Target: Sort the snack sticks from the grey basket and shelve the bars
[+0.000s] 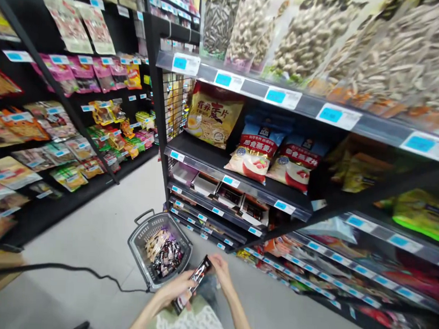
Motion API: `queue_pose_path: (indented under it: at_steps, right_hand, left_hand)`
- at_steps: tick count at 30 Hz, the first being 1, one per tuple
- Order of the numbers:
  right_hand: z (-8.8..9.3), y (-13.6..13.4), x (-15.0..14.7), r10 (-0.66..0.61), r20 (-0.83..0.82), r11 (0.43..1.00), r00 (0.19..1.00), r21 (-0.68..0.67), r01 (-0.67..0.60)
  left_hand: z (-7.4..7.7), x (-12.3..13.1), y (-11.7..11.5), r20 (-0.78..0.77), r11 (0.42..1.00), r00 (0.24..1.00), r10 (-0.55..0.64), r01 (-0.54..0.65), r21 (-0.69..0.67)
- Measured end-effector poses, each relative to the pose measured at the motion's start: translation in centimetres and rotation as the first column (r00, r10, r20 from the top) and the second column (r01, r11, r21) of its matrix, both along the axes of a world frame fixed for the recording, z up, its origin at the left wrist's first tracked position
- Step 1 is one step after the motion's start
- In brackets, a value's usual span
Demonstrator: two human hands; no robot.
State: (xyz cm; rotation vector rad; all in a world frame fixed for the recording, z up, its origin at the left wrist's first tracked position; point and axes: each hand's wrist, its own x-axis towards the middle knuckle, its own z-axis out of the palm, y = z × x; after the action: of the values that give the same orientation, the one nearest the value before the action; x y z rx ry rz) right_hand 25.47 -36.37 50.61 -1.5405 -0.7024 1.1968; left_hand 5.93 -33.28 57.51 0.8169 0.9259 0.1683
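Observation:
A long dark packet (197, 278) with a shiny wrapper is held aslant in front of my body. My left hand (177, 285) is closed around its middle. At the packet's upper end, my right hand (219, 266) pinches or touches the tip with its fingers bent together. Just left of my hands a grey plastic basket (136, 238) stands on the floor. Inside it lie several small dark wrapped packets (168, 256) and several beige ones (156, 244).
Shelves (236, 184) with oat bags (256, 146) and open boxes (254, 209) rise ahead and right. Snack shelves (73, 106) line the left. A black cable (89, 270) crosses the floor to the basket. A cardboard box (3, 272) is at the left edge.

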Motion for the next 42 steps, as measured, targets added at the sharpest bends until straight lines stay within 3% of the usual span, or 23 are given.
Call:
queue_pose_path:
  at_steps: [3, 6, 9, 11, 14, 16, 18, 21, 23, 28, 36, 42]
  right_hand:
    - [2.5, 3.0, 0.7, -0.015, 0.027, 0.996, 1.000, 0.086, 0.013]
    - [3.4, 4.3, 0.1, -0.008, -0.041, 0.995, 0.999, 0.098, 0.012]
    - [2.8, 3.8, -1.6, 0.062, -0.056, 0.996, 0.996, 0.063, -0.059]
    - [1.9, 2.8, -3.3, 0.184, -0.066, 0.983, 0.981, 0.037, -0.182]
    - [0.2, 1.1, -6.2, 0.295, -0.145, 0.955, 0.944, 0.050, -0.291]
    - [-0.7, 0.3, -7.6, 0.191, -0.209, 0.982, 0.959, 0.045, -0.186]
    - [-1.2, 0.0, -8.1, 0.002, -0.239, 1.000, 0.971, 0.003, -0.002]
    - [-1.3, -0.2, -6.8, -0.233, -0.228, 0.972, 0.945, -0.040, 0.230]
    - [-1.1, -0.4, -5.3, -0.303, -0.217, 0.953, 0.928, -0.051, 0.300]
    - [-0.6, -0.8, -3.3, -0.337, -0.173, 0.941, 0.925, -0.063, 0.331]
    - [-0.3, -0.1, -5.5, -0.331, -0.217, 0.944, 0.918, -0.072, 0.323]
    - [-0.5, 0.2, -6.3, -0.290, -0.216, 0.957, 0.932, -0.083, 0.279]
  left_hand:
    - [0.0, -1.5, -0.1, -0.007, 1.000, 1.000, 0.010, -0.010, 0.014]
    - [-0.7, -2.9, -0.3, 0.014, 0.996, 0.997, 0.082, -0.083, 0.022]
    - [-1.9, -4.3, -0.9, 0.028, 0.980, 0.982, 0.189, -0.191, 0.055]
    - [-2.9, -5.1, -1.2, 0.012, 0.958, 0.962, 0.272, -0.272, 0.089]
    - [-4.1, -5.9, -1.4, 0.007, 0.964, 0.969, 0.249, -0.248, 0.091]
    - [-4.5, -6.1, -1.2, 0.021, 0.983, 0.986, 0.164, -0.165, 0.085]
    - [-4.4, -5.9, -0.8, 0.011, 0.987, 0.992, 0.122, -0.123, 0.105]
    - [-3.8, -5.3, -0.1, -0.047, 0.967, 0.980, 0.192, -0.181, 0.178]
    - [-3.4, -4.9, 0.4, -0.053, 0.950, 0.965, 0.258, -0.243, 0.194]
    - [-3.6, -4.7, 0.7, -0.003, 0.934, 0.939, 0.344, -0.342, 0.107]
    - [-5.5, -5.8, 0.7, -0.023, 0.868, 0.870, 0.492, -0.488, 0.088]
    - [-5.8, -6.5, 0.7, -0.022, 0.829, 0.832, 0.554, -0.550, 0.099]
